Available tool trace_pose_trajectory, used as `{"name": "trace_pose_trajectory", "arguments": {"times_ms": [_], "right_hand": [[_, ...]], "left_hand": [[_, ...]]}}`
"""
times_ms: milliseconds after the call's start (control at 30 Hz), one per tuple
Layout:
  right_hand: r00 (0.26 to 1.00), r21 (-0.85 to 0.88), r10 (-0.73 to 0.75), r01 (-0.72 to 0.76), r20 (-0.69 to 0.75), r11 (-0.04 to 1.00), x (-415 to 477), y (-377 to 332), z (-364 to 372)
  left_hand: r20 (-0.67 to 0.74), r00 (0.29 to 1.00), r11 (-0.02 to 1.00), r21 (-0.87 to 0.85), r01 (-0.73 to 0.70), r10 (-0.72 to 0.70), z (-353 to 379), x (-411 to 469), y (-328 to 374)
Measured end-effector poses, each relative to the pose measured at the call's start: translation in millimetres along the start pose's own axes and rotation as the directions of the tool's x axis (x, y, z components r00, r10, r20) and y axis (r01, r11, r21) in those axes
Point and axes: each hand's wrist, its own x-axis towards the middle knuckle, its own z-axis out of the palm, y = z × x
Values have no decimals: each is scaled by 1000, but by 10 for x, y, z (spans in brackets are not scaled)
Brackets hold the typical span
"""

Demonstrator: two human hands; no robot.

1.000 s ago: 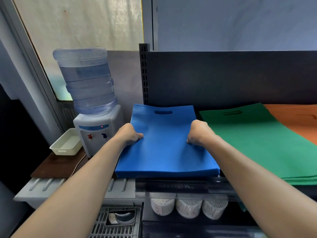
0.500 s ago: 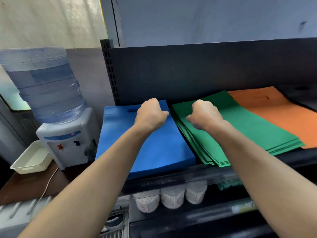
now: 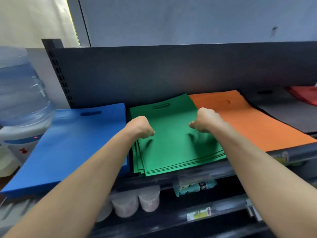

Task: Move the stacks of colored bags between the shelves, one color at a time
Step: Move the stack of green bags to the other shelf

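Hovers over the green stack, lying fanned on the shelf between blue stack and orange stack, with left hand and right hand curled and seemingly empty; risks lifting only top bags and spilling the rest, given those splayed edges.

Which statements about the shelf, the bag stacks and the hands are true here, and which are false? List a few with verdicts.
1. The left hand and the right hand are both over the green stack. True.
2. The blue stack lies to the right of the green stack. False: it lies to its left.
3. The orange stack lies beside the green stack, on its right. True.
4. The green stack is neatly squared. False: its bags are fanned out at the near and left edges.
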Motion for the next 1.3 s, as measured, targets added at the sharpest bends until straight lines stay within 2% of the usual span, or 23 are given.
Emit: {"name": "trace_pose_trajectory", "arguments": {"times_ms": [133,333,633,833,1067,1200,1300], "right_hand": [[984,-10,-71,73,166,997,180,292,-63],[971,-29,-149,158,189,987,315,430,-51],[961,-54,-168,184,218,981,415,404,-10],[961,-56,-153,170,230,984,436,330,10],[968,-57,-139,154,207,986,427,318,38],[971,-44,-121,133,206,990,445,301,43],[981,44,-101,95,167,995,476,286,52]], "left_hand": [[-16,994,994,13,106,-106,149,45,193],[-58,950,949,-88,301,-307,236,161,271],[-1,911,836,-400,377,-411,101,141,264],[20,900,794,-463,395,-436,132,188,225],[14,918,794,-496,351,-397,99,242,224],[-110,944,809,-552,203,-312,31,254,246],[-230,950,830,-555,51,-212,-49,233,285]]}}
